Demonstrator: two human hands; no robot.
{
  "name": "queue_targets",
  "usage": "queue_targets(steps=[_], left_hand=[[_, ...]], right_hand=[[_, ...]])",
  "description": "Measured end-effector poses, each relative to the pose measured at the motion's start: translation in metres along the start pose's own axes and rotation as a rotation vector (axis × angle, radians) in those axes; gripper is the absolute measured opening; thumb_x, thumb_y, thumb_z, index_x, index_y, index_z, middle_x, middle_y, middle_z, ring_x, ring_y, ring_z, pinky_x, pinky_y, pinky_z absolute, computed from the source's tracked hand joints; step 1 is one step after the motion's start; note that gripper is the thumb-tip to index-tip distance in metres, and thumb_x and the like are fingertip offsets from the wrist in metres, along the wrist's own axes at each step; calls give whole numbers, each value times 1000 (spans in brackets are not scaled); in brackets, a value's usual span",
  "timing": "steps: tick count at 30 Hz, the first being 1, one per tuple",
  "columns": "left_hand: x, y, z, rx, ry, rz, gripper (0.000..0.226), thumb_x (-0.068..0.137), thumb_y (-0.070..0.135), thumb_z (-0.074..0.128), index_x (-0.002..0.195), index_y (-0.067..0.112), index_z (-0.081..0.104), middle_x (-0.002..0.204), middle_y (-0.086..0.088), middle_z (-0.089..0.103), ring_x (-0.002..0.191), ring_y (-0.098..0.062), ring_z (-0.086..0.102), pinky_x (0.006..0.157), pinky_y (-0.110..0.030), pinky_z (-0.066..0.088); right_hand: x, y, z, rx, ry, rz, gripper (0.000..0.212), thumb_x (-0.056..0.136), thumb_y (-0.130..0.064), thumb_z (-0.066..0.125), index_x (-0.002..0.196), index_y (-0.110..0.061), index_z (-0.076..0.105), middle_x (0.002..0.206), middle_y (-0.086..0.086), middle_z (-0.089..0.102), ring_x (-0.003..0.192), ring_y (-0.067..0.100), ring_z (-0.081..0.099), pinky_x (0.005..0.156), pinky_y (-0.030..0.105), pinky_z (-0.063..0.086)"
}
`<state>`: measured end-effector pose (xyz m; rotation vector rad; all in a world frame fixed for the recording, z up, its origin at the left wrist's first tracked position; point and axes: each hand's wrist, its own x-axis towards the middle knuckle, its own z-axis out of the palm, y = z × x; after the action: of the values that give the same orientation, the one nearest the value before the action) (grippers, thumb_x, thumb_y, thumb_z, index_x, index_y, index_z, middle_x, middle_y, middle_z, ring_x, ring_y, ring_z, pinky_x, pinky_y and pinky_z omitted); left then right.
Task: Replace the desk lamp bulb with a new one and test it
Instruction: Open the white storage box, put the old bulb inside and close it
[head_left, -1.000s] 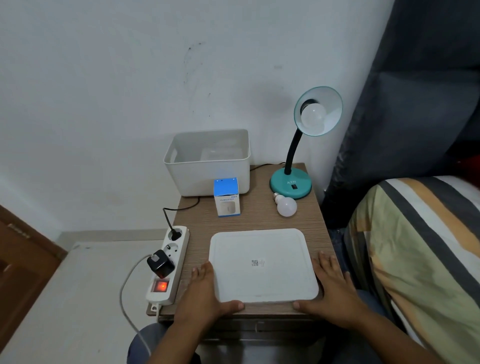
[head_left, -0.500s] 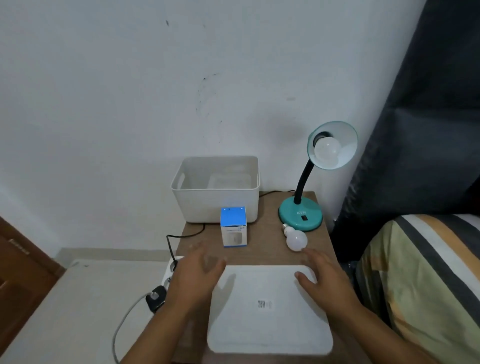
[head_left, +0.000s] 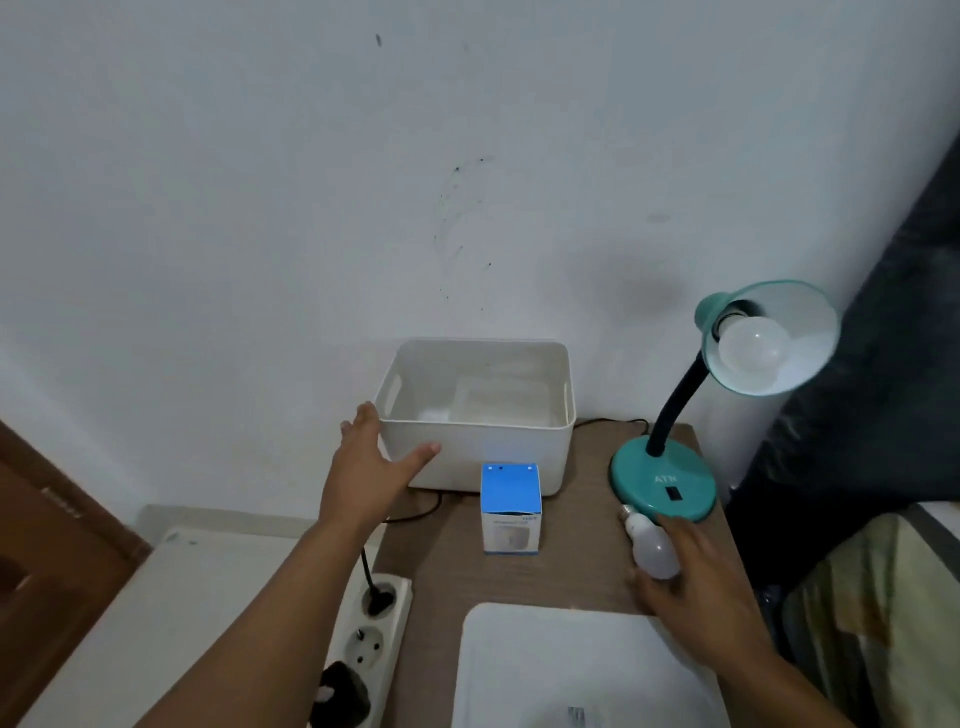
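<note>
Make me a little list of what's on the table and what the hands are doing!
lamp: teal desk lamp, bulb in its shade, unlit
loose bulb: lying by the lamp base
right hand: open, fingers on the loose bulb
left hand: open, at the white bin
box: blue and white, upright
lid: white, near edge
power strip, left edge

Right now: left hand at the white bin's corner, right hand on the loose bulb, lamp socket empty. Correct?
Not quite. The head view shows a bulb seated in the lamp socket. Left hand at the white bin and right hand on the loose bulb are right.
</note>
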<state>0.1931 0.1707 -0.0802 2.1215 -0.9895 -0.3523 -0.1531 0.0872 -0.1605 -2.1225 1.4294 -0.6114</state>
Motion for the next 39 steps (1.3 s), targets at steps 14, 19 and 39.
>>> queue_targets(steps=[14, 19, 39], left_hand=[[21, -11, 17, -144, 183, 19, 85, 88, 46, 73, 156, 14, 35, 156, -2, 45, 140, -17, 45, 103, -17, 32], [23, -16, 17, -146, 207, 32, 85, 84, 48, 76, 154, 17, 40, 149, -1, 54, 133, -16, 52, 100, -18, 38], [27, -28, 20, -219, 199, 60, 96, 72, 67, 70, 153, 23, 43, 146, 5, 56, 130, -13, 54, 102, -23, 44]], right_hand=[[6, 12, 9, 75, -2, -4, 52, 87, -39, 70, 135, -39, 48, 126, -18, 53, 116, -1, 45, 101, 26, 33], [11, -12, 1, 82, 57, 8, 56, 85, -43, 69, 136, -29, 51, 122, -19, 48, 116, 6, 47, 100, 34, 42], [137, -133, -12, 98, 42, -314, 56, 86, -43, 70, 137, -27, 52, 126, -7, 58, 107, 9, 53, 90, 27, 44]])
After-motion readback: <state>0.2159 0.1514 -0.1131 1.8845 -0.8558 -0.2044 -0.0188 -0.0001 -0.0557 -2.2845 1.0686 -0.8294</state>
